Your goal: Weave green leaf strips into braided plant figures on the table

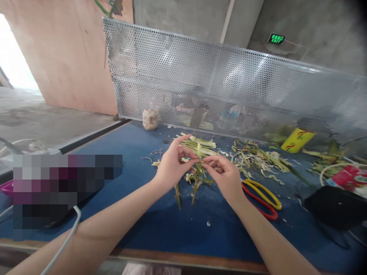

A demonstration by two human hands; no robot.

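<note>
My left hand (175, 160) and my right hand (225, 175) meet above the middle of the blue table. Both pinch a thin green plant stem (195, 190) with thumb and fingertips. A pale green strip sticks up from the pinch, and the stem's lower end hangs toward the table. Just beyond my fingers lies a bunch of flat pale green strips (210, 144). Another short stem piece (178, 196) is below my left hand. Scissors (278, 205) with one yellow and one red handle lie beside my right wrist, their blades mostly hidden.
Plant scraps (258, 158) spread at the right, near a yellow packet (297, 140). A black item (335, 208) and a red packet (348, 177) are at far right. A cream roll (150, 119) stands by the perforated metal panel (183, 57). A white cable (75, 225) crosses my left forearm.
</note>
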